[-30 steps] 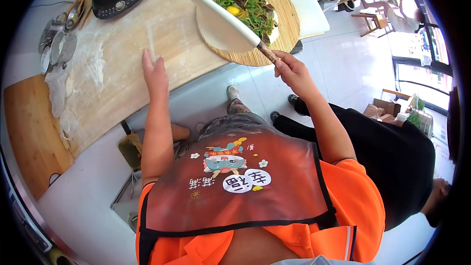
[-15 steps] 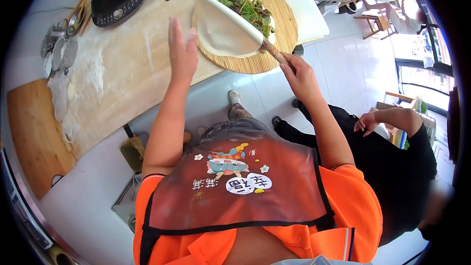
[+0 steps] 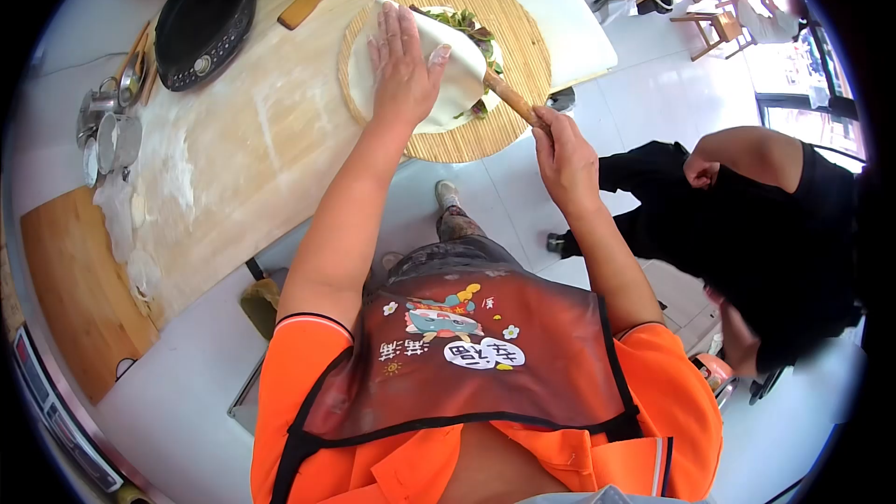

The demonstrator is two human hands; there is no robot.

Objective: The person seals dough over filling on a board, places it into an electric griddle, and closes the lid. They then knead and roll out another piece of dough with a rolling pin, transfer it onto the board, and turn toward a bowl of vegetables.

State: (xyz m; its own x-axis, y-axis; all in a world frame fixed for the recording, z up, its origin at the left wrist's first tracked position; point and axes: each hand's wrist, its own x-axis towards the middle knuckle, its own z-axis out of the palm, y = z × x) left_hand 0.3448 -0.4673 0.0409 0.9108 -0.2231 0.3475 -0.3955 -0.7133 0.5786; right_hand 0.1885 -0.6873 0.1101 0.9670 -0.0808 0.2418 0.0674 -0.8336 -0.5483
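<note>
The largest thing is the pale wooden table (image 3: 299,121), running from the far side to the near left, with flour spread over its left part. On the right, apart from it, stands a person in black (image 3: 756,224). A white board (image 3: 583,33) lies at the table's far right end, and partly on it sits a round slatted board (image 3: 523,33). A black pan (image 3: 205,28) stands to the far left.

The dough sheet (image 3: 457,84) is on the round board, its left side lifted and draped over a rolling pin (image 3: 511,99). Judging by how things lie, the covering is partly done: the flap reaches over the left part of the greens (image 3: 476,31). A strip of greens along the right remains bare, with a pale edge that looks like dough just beyond it. The pin slants from far left to near right, its thin tip poking out past the sheet.

The left hand (image 3: 403,65) is flat and palm down, fingers pointing far and slightly parted, thumb out to the right; it appears to rest on the flap, gripping nothing. The right hand (image 3: 567,154) is closed round the pin's near right end, arm reaching forward.
</note>
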